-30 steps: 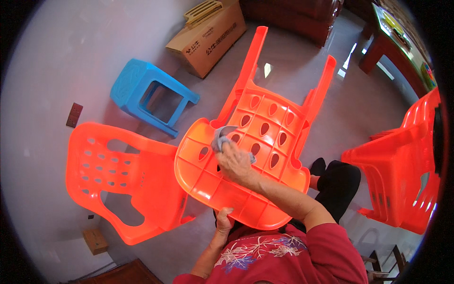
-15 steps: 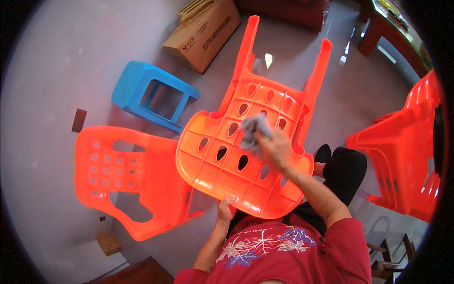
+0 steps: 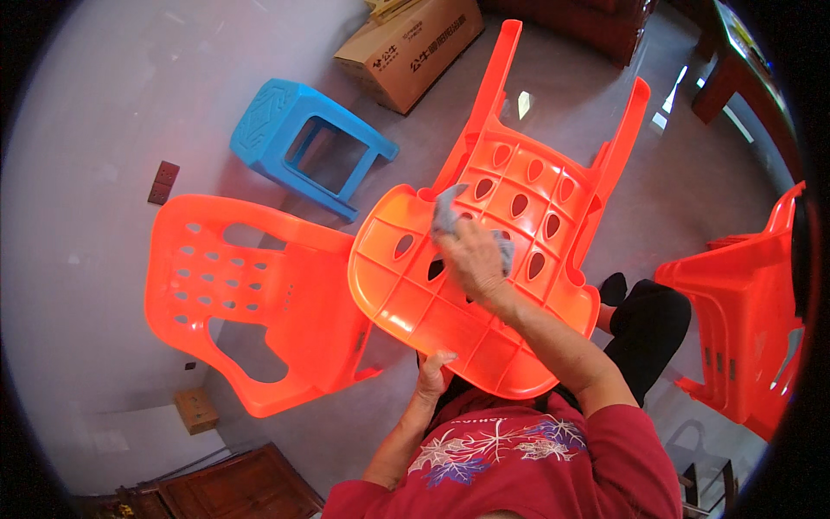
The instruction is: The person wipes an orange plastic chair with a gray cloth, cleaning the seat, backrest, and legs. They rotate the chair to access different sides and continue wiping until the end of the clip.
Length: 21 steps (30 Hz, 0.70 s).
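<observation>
Orange chair (image 3: 510,350) lies back-side up, its ribbed, holed panel facing the person and its near edge just over the red shirt (image 3: 536,476). Left grip (image 3: 435,376) is clamped on that near edge, thumb on top, fingers hidden beneath; right grip (image 3: 474,259) is closed over a grey cloth (image 3: 445,212) on the middle of the panel. With only one edge held, a hard push at the middle could swing the chair about the left thumb or slide its edge out of that hold, since the plastic looks smooth and glossy. Cloth or fingertips might catch in a drop-shaped hole or on a rib, jerking the panel. Outward, a second orange chair (image 3: 303,303) stands close on the orange chair's left; whether they touch I cannot tell, but a leftward slip would likely knock it. Beyond the orange chair's left side, a blue stool (image 3: 268,130) leaves little room for a swing that way. To its right, just beside the panel, the black trouser leg (image 3: 653,324) could take a bump if the chair rolled over; stacked chairs (image 3: 743,294) stand farther right, well apart.
</observation>
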Motion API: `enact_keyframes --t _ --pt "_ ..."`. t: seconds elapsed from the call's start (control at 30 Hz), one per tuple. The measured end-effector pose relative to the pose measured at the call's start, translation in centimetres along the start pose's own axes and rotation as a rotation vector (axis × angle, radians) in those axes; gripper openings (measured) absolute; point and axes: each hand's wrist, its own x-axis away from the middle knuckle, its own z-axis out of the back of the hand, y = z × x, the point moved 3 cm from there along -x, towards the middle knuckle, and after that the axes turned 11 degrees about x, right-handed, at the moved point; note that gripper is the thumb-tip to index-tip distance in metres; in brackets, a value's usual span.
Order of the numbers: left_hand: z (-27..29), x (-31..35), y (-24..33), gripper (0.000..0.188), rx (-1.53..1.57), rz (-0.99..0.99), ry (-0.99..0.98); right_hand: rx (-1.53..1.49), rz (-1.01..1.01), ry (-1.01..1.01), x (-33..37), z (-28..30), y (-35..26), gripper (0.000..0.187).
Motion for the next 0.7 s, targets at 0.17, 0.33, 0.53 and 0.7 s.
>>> enact_keyframes --t 0.17,0.33,0.53,0.7 --pt "-2.3 0.1 0.9 0.058 0.066 0.010 -0.070 -0.249 0.260 -0.182 2.2 -0.4 -6.9 0.015" --pt "-4.3 0.7 2.6 0.056 -0.090 0.004 -0.103 -0.449 0.356 -0.390 5.8 1.3 -6.3 0.016" --pt "-4.4 0.5 2.4 0.051 -0.006 0.145 -0.137 -0.466 0.294 -0.330 13.2 5.7 0.8 0.029" --pt "-2.0 0.0 2.9 0.050 -0.011 0.128 -0.053 -0.331 -0.115 0.190 16.6 7.0 5.8 0.024"
